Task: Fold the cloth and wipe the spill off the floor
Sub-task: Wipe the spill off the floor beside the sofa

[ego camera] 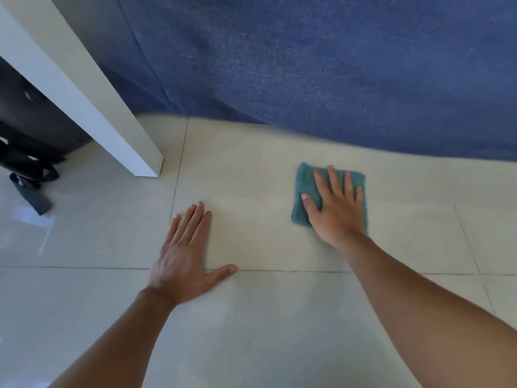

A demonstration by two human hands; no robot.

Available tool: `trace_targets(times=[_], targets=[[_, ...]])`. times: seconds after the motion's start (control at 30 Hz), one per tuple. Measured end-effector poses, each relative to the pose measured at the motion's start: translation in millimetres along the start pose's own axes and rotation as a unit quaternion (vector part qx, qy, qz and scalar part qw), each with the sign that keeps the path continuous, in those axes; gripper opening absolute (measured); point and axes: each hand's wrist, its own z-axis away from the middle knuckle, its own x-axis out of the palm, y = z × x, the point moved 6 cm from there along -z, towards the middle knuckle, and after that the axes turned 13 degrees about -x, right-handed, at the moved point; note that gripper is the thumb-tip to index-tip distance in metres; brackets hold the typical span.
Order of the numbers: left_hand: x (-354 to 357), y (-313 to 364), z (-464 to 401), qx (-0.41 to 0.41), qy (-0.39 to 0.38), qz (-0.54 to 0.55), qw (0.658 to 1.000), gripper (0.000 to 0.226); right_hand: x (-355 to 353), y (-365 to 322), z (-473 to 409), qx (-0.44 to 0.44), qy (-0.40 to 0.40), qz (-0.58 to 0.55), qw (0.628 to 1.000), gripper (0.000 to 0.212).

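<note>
The folded square teal terry cloth [305,189] lies under the flat, spread right hand [335,211]; the left hand [184,256] is splayed, empty, on bare pale floor tiles [265,317] near the blue curtain [335,79].

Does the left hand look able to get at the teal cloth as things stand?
Probably yes: bare floor tile lies between the left hand and the teal cloth, though the right hand covers most of it.

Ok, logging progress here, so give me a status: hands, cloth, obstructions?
Left hand flat on pale tiled floor, empty. Right hand pressing folded teal terry cloth. White table leg stands left, apart.
</note>
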Motion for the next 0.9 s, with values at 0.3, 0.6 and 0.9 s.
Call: trace_targets(times=[0.3,0.6,0.9], targets=[[-1.1,-8.1,1.8,-0.089,0.007,-0.028,0.996,0.109,-2.4,-35.0,-36.6,-0.010,-0.005,0.021,1.000,0.071],[1.6,-10.0,1.3,-0.068,0.006,0.004,0.998,0.107,12.5,-151.5,-67.1,-0.167,-0.018,0.007,0.986,0.072],[-8.1,-15.7,-0.4,-0.062,0.037,0.063,0.995,0.103,19.2,-164.7,-20.1,-0.252,-0.040,-0.024,0.967,0.066]])
